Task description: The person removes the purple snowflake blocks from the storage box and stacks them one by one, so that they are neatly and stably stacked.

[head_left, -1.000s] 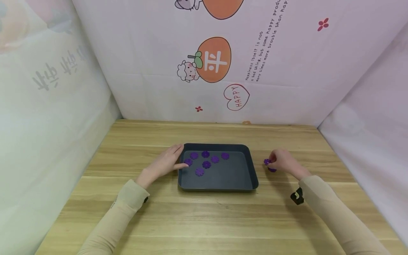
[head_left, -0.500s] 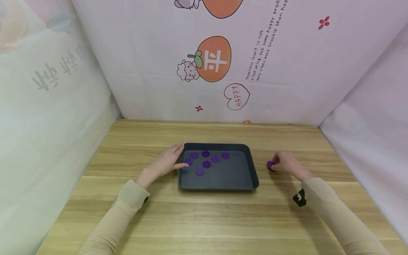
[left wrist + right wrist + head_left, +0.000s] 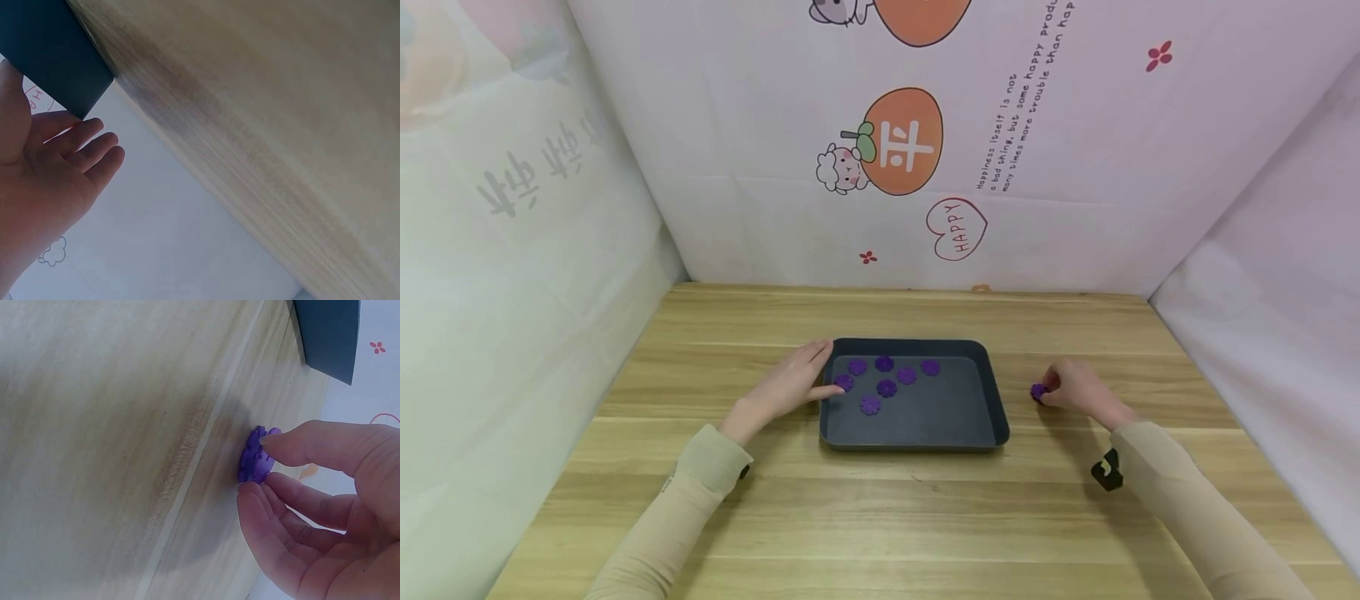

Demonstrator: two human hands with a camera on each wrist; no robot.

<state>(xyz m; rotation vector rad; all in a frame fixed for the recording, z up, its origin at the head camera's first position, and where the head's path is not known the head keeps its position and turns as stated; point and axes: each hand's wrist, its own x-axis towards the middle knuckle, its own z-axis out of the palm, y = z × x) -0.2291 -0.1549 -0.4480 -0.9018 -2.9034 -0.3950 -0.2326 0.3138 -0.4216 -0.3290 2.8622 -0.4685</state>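
Note:
In the head view my right hand (image 3: 1075, 387) is at the right of the dark tray, pinching purple notched flower-shaped discs (image 3: 1038, 392) between thumb and fingertips. Seen from the right wrist, the purple discs (image 3: 256, 456) are two or so, pressed face to face just above the wood. My left hand (image 3: 793, 379) rests at the tray's left rim, its fingers fairly straight and the thumb reaching over the edge. From the left wrist, that hand (image 3: 56, 150) touches the outside of the tray wall (image 3: 56, 56). Several purple discs (image 3: 886, 388) lie flat inside the tray (image 3: 925, 446).
The wooden table (image 3: 880, 525) runs up to a printed white sheet (image 3: 760, 217) at the back. White sheets also hang at the left and right sides. A black wrist strap piece (image 3: 1107, 472) hangs under the right sleeve.
My right hand has shifted slightly to the right and down, and its two discs, earlier apart, are now together. The left hand, the tray and the discs inside it stay put.

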